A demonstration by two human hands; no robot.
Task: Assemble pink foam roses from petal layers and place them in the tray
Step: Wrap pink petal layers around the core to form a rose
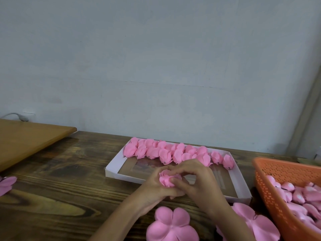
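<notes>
While in two hands (152,187) (198,180), one rose (166,181).

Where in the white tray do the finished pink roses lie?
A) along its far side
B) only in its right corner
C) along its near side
A: the roses line the far side of the tray, while its near part is bare.

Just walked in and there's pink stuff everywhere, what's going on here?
A person is building a pink foam rose, gripping it with the left hand and right hand by the near edge of a white tray. Finished roses line the tray's far side. Flat petal layers lie on the table nearby, and an orange basket on the right holds more pink pieces.
</notes>
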